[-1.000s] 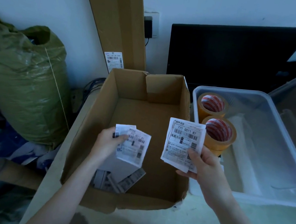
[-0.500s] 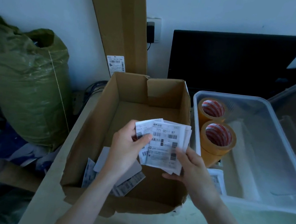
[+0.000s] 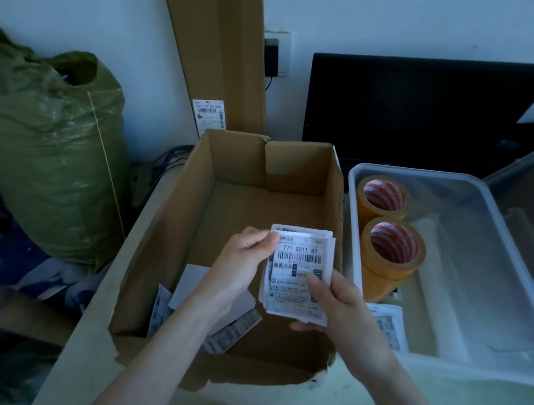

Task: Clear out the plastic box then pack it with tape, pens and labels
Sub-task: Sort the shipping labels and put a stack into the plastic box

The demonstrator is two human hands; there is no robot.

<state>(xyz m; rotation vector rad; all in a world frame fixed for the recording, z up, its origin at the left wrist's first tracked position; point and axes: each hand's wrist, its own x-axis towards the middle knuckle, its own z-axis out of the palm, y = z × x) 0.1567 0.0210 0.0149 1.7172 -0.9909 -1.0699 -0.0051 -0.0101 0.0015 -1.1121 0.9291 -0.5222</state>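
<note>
Both my hands held one stack of labels (image 3: 298,273) upright over the cardboard box (image 3: 236,260), my left hand (image 3: 242,268) pinching its upper left edge and my right hand (image 3: 339,308) gripping its lower right corner. The plastic box (image 3: 463,365), holding two tape rolls (image 3: 390,247) and what seemed one loose label, lay just right, nearer my right hand. A second earlier the labels were two separate bundles, one per hand.
</note>
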